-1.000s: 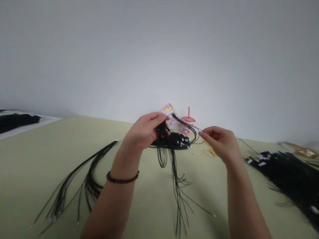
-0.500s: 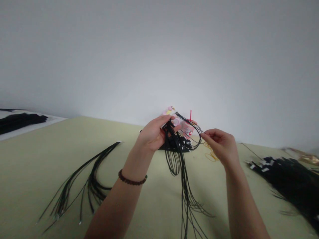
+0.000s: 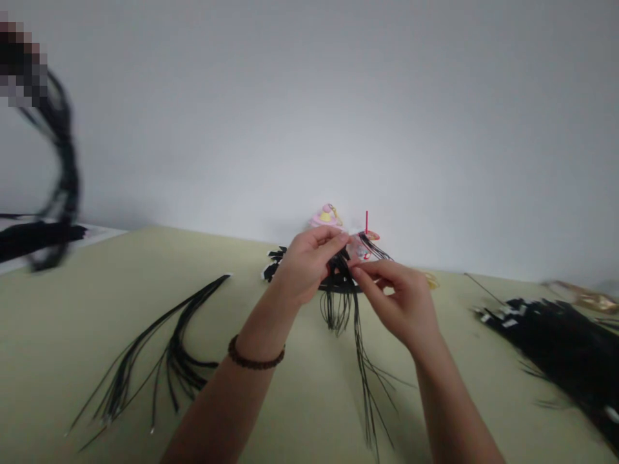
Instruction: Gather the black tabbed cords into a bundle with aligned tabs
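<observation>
Near the middle of the head view, my left hand (image 3: 309, 264) is closed on a bundle of thin black cables (image 3: 358, 335). Some strands loop just under the fingers, while loose ends hang down over the table. My right hand (image 3: 401, 296) pinches part of the same bundle close beside the left fingers. A short run of the cables with a flat end sticks up behind the right hand. Exactly which strands each fingertip holds is hidden. Behind the hands lies a pile of black cables with white ends (image 3: 273, 263).
Another black cable bunch (image 3: 181, 335) lies on the pale green table (image 3: 271, 412) at left. A large black cable pile (image 3: 561, 348) lies at right. A cup with a red straw (image 3: 366, 222) and a pink item (image 3: 326, 216) stand by the wall. A blurred hanging cable bundle (image 3: 68, 161) is at upper left.
My right hand has moved left, up to my left hand, drawing the cables in with it. A blurred cable bundle, held by someone partly in view, has appeared at upper left.
</observation>
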Demonstrator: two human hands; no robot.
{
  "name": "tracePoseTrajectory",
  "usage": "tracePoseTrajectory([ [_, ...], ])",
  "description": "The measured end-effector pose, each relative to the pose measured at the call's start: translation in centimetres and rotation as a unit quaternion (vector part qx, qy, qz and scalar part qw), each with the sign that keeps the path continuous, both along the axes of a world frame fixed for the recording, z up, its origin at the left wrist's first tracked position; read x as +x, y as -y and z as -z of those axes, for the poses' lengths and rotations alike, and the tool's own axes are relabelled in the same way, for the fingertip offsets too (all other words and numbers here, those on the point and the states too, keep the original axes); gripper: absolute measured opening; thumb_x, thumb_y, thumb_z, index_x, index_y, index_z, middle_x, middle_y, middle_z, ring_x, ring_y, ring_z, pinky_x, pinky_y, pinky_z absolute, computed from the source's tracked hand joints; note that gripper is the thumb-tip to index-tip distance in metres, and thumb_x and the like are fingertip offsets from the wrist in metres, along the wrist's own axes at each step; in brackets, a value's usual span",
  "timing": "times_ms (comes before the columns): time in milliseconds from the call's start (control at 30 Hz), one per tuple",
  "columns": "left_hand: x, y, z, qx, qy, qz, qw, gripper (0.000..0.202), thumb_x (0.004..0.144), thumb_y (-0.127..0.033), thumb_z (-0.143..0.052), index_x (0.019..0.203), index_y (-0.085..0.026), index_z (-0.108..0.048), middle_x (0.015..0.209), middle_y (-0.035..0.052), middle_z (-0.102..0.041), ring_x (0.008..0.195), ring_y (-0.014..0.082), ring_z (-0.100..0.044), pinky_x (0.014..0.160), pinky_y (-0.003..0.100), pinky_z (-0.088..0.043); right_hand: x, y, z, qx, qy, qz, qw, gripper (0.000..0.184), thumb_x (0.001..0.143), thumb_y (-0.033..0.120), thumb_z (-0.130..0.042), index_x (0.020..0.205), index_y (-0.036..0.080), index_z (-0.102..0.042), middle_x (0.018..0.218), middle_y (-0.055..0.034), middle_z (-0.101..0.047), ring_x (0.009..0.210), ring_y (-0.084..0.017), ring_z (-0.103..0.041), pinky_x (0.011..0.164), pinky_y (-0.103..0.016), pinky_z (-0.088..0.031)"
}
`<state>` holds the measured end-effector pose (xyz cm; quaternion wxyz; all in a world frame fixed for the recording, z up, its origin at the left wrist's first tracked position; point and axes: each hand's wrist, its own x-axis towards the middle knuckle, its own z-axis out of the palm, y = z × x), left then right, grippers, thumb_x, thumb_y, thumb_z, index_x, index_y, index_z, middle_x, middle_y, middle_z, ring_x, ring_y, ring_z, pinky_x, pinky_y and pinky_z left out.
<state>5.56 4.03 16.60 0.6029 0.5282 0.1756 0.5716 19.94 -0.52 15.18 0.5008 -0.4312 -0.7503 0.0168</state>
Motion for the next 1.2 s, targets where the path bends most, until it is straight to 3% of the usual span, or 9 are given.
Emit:
tracePoseTrajectory([
  [167, 0.3, 0.3, 0.1, 0.01, -0.009, 0.013, 1.0, 0.009, 0.078, -0.021, -0.061, 0.073, -0.013, -0.063, 0.069, 0.0002, -0.06, 0.064, 0.0084, -0.055, 0.061, 0.02, -0.044, -0.2, -0.4, 0.4, -0.008, 0.008, 0.01, 1.0, 0.021, 0.084, 0.03, -0.054, 0.084, 0.017, -0.07, 0.083, -0.0053, -0.072, 0.065, -0.014, -0.063, 0.058, -0.024, -0.046],
  [367, 0.3, 0.2, 0.0, -0.002, 0.009, 0.019, 1.0, 0.009, 0.076, -0.021, -0.063, 0.073, -0.013, -0.064, 0.073, 0.0009, -0.062, 0.066, 0.0087, -0.056, 0.063, 0.021, -0.045, 0.0, -0.4, 0.2, -0.059, 0.033, -0.016, 0.998, 0.029, 0.087, 0.032, -0.05, 0.073, 0.015, -0.068, 0.07, -0.0036, -0.068, 0.057, -0.012, -0.057, 0.052, -0.022, -0.041],
  [600, 0.0, -0.2, 0.3, 0.015, -0.016, 0.035, 0.999, 0.011, 0.078, -0.022, -0.062, 0.073, -0.013, -0.064, 0.072, 0.0002, -0.063, 0.064, 0.0074, -0.055, 0.06, 0.018, -0.042, -0.2, -0.8, 0.6, -0.079, 0.001, -0.03, 0.996, 0.023, 0.085, 0.032, -0.051, 0.082, 0.016, -0.066, 0.071, -0.0032, -0.067, 0.056, -0.011, -0.058, 0.051, -0.022, -0.042],
  [867, 0.3, -0.2, 0.6, 0.037, -0.059, 0.014, 0.997, 0.012, 0.079, -0.025, -0.062, 0.074, -0.014, -0.063, 0.069, -0.0006, -0.058, 0.064, 0.0077, -0.052, 0.058, 0.019, -0.039, 0.4, -0.1, 0.1, -0.037, 0.057, 0.015, 0.998, 0.015, 0.086, 0.025, -0.05, 0.082, 0.016, -0.061, 0.073, -0.0027, -0.065, 0.064, -0.012, -0.057, 0.056, -0.023, -0.039],
  [1067, 0.7, -0.2, 0.4, -0.031, -0.028, 0.065, 0.997, 0.011, 0.076, -0.023, -0.063, 0.073, -0.012, -0.063, 0.073, 0.0024, -0.061, 0.064, 0.0103, -0.056, 0.06, 0.023, -0.044, 1.3, 0.5, -0.3, -0.113, 0.001, -0.051, 0.992, 0.009, 0.084, 0.024, -0.052, 0.091, 0.018, -0.051, 0.074, -0.0012, -0.061, 0.065, -0.012, -0.057, 0.054, -0.022, -0.041],
  [1200, 1.6, -0.9, 1.0, -0.081, 0.0, 0.097, 0.992, 0.009, 0.076, -0.02, -0.063, 0.075, -0.011, -0.064, 0.075, 0.0041, -0.061, 0.065, 0.0113, -0.057, 0.062, 0.027, -0.049, 2.5, 0.7, -0.8, -0.148, -0.029, -0.081, 0.985, 0.006, 0.08, 0.023, -0.055, 0.083, 0.018, -0.055, 0.067, 0.0009, -0.054, 0.058, -0.01, -0.049, 0.051, -0.021, -0.036],
])
